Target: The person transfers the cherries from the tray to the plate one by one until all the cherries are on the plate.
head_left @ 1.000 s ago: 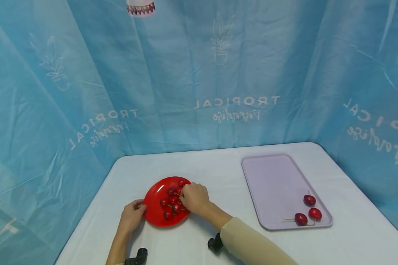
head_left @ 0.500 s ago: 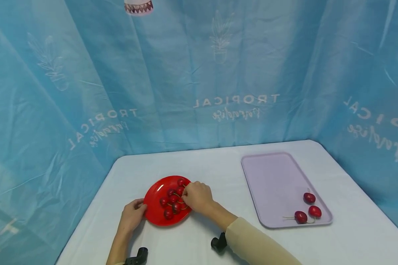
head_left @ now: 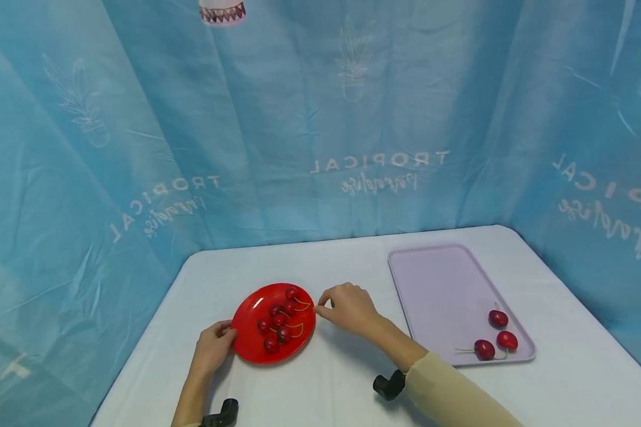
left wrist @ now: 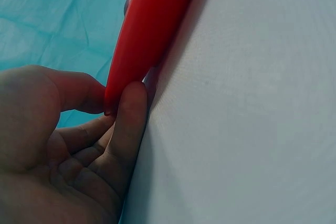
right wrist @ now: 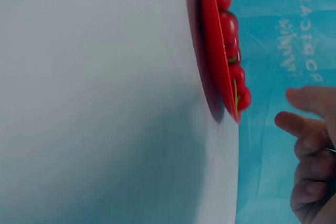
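A round red plate (head_left: 250,344) lies toward the left of the white table, with several dark red cherries (head_left: 280,320) and their stems on its right half. My left hand (head_left: 213,347) pinches the plate's left rim; the left wrist view shows the thumb on one face of the plate (left wrist: 152,19) and a finger on the other. Just off the right rim is my right hand (head_left: 348,305). In the right wrist view its thumb and index finger (right wrist: 291,123) stand apart with nothing between them, and the other fingers are loosely curled.
A pale purple tray (head_left: 438,296) lies on the right side of the table. Three cherries (head_left: 498,319) with stems sit in its near right corner. Behind the table (head_left: 352,379) hangs a blue printed curtain (head_left: 278,118).
My right hand has drawn back to the right, from over the cherries to beside the plate's right rim, uncovering the cherries and stems there. The left hand stays at the left rim.
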`<action>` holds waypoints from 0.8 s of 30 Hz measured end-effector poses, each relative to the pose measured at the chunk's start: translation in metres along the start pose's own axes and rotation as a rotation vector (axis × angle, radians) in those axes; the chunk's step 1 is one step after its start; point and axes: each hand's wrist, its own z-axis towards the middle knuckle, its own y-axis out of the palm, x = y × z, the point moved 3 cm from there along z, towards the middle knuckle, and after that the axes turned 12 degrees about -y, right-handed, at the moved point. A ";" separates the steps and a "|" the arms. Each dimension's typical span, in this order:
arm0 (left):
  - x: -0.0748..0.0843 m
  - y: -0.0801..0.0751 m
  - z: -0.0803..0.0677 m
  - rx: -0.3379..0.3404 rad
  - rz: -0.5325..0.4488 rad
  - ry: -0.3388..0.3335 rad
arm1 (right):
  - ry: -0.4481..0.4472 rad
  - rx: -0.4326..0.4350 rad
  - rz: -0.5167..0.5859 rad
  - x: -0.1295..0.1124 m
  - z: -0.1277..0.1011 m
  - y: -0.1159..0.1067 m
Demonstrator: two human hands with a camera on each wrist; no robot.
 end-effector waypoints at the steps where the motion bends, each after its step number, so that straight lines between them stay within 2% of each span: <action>1: 0.000 0.001 0.000 0.002 -0.002 -0.003 | -0.005 -0.003 0.000 0.002 -0.003 -0.003; 8: 0.000 0.002 0.002 0.014 -0.002 0.001 | 0.000 -0.014 0.016 0.021 -0.017 -0.019; 16: 0.001 0.001 0.002 0.020 0.010 -0.007 | -0.010 0.061 0.049 0.044 -0.029 -0.041; 19: 0.000 0.001 0.002 0.025 0.017 -0.004 | -0.030 0.059 0.104 0.048 -0.033 -0.048; 24: -0.002 0.001 0.001 0.024 0.014 -0.014 | -0.041 0.010 0.208 0.051 -0.040 -0.053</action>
